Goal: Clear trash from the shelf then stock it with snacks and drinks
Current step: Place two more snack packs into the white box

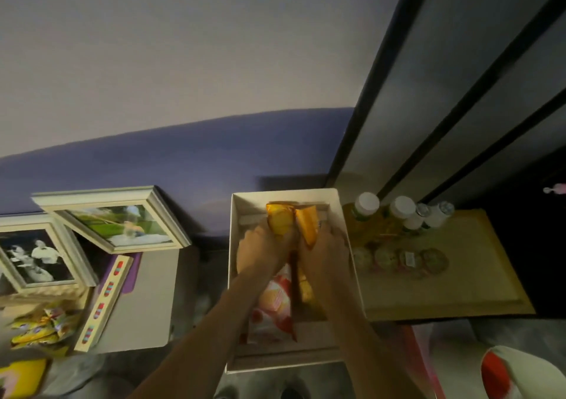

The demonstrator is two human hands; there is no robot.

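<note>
A white open-topped shelf box (pixel 235 245) stands against the purple wall. Inside it my left hand (pixel 262 253) grips a yellow-orange snack bag (pixel 279 220) and my right hand (pixel 326 253) grips a second orange snack bag (pixel 309 224), both near the box's far end. A red-and-white chip bag (pixel 274 303) lies in the box under my forearms, with another yellow pack (pixel 305 288) beside it. On the wooden board (pixel 459 276) to the right stand several white-capped bottles (pixel 366 204) and a row of round lidded cups (pixel 386 257).
Two framed photos (pixel 122 219) lean on a grey surface at the left, beside a long patterned box (pixel 105 300) and yellow snack packets (pixel 39 328). A dark-framed panel (pixel 428 92) rises at the right. A white-and-red bag (pixel 514 374) sits at the lower right.
</note>
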